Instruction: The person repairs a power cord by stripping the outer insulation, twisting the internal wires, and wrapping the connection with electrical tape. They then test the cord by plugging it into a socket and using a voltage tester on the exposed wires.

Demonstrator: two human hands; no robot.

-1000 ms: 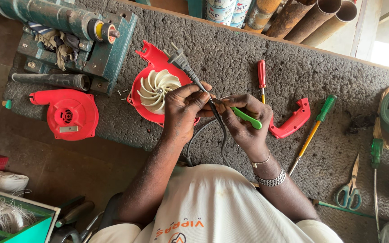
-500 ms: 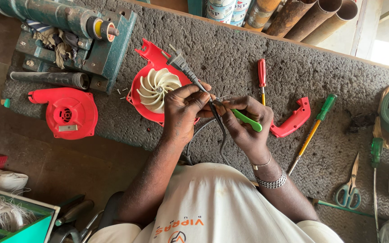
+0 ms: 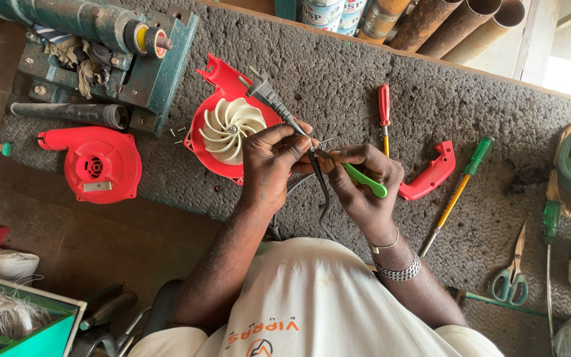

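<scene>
The left hand [image 3: 269, 162] pinches a black power cord [image 3: 284, 114] between pressed fingertips. The right hand [image 3: 363, 185] grips a green-handled tool [image 3: 365, 180], fingers curled shut. The cord's plug end points up-left, its length running diagonally.

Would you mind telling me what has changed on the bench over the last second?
Very little. The left hand still pinches the black cable and the right hand still holds the green-handled tool at the same spot; nothing was picked up or let go. The red fan housing, screwdrivers and scissors lie unmoved.

red blower housing [image 3: 214, 142] with white fan [image 3: 230, 130], green-handled tool [image 3: 365, 180], black cord [image 3: 318, 178], grey mat [image 3: 338, 86]
</scene>
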